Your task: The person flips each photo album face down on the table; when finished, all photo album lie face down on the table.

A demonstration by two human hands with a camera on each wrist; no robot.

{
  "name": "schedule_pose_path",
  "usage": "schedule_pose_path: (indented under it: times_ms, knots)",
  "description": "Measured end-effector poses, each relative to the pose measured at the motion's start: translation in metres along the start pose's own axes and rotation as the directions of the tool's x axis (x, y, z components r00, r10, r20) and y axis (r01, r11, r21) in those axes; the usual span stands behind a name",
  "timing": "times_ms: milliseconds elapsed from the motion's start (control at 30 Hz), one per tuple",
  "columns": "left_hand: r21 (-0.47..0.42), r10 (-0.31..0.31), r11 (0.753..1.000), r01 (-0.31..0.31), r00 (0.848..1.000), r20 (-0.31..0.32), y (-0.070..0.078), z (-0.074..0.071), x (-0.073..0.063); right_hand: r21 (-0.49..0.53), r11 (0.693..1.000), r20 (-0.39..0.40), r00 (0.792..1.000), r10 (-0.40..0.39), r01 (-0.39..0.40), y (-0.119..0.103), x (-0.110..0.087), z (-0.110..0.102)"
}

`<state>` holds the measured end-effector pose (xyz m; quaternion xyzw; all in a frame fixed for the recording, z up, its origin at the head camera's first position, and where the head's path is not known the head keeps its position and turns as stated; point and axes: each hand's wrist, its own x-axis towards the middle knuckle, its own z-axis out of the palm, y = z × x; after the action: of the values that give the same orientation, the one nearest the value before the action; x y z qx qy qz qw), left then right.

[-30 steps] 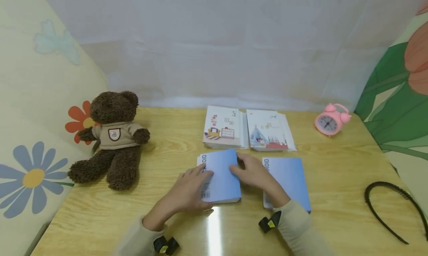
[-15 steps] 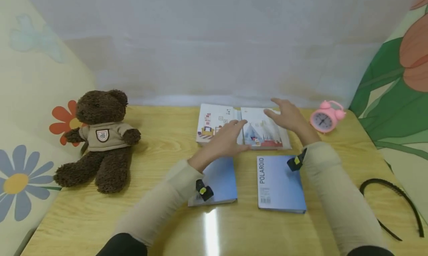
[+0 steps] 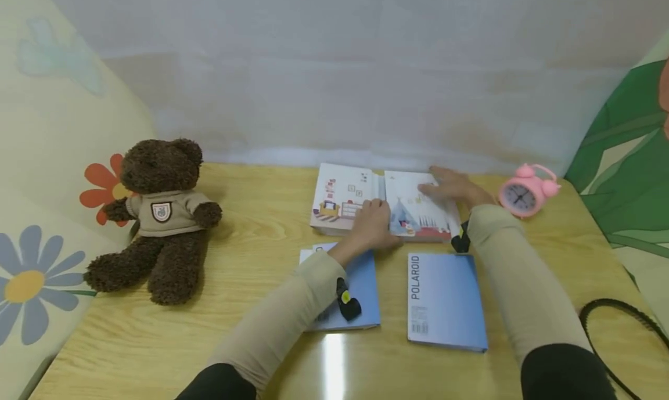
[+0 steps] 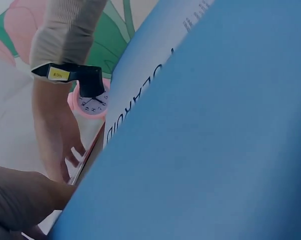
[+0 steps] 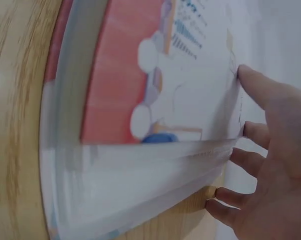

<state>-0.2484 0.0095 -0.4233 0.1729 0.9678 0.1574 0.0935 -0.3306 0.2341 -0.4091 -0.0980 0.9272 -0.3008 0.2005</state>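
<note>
Two thick white illustrated photo albums lie side by side at the back of the table. My right hand [image 3: 453, 188] is at the far right corner of the tent-picture album [image 3: 413, 185]; in the right wrist view its thumb touches the cover [image 5: 205, 95] and the other fingers spread along the page edges. My left hand [image 3: 372, 223] is at this album's near left side, overlapping the armchair-picture album [image 3: 329, 182]. Below my left wrist lies a blue album [image 3: 366, 284], partly covered by the sleeve. A second blue album [image 3: 449, 301], marked POLAROID, lies to its right.
A brown teddy bear [image 3: 162, 214] sits at the left. A pink alarm clock [image 3: 520, 197] stands at the back right, close to my right wrist. A black headband [image 3: 614, 304] lies at the right, partly behind my right sleeve. A white cloth [image 3: 292, 98] hangs behind the table.
Both hands have left the left blue album and reached back to the tent-picture album, where they now rest at its two sides. The albums lie about where they were.
</note>
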Motion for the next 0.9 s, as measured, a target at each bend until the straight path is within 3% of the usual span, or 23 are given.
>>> schedule_pose_path:
  times_ms: [133, 233, 467, 600, 733, 900]
  knots:
    - [0.019, 0.001, 1.000, 0.000, 1.000, -0.031, 0.000, 0.001, -0.002, -0.023, 0.999, -0.023, 0.999, -0.028, 0.028, -0.009, -0.005, -0.001]
    - [-0.010, 0.017, 1.000, -0.017, 1.000, -0.026, 0.000, 0.000, -0.005, -0.024, 1.000, -0.041, 0.999, -0.004, 0.003, -0.012, -0.010, -0.001]
    - [-0.174, 0.035, 0.984, -0.039, 0.999, -0.025, 0.003, -0.002, -0.017, -0.045, 0.995, -0.070, 0.994, 0.088, -0.091, -0.012, -0.018, 0.008]
    - [-0.303, 0.016, 0.953, -0.021, 1.000, -0.020, 0.002, -0.001, -0.025, -0.007, 0.996, -0.099, 0.991, 0.091, -0.092, -0.012, -0.017, 0.017]
    - [-0.417, 0.037, 0.908, -0.047, 0.999, -0.033, 0.001, -0.004, -0.030, 0.059, 0.996, -0.115, 0.990, 0.078, -0.072, -0.016, -0.018, 0.024]
    - [-0.497, 0.065, 0.863, -0.088, 0.996, -0.064, 0.001, -0.015, -0.034, 0.197, 0.980, -0.090, 0.996, 0.007, 0.011, -0.024, -0.021, 0.027]
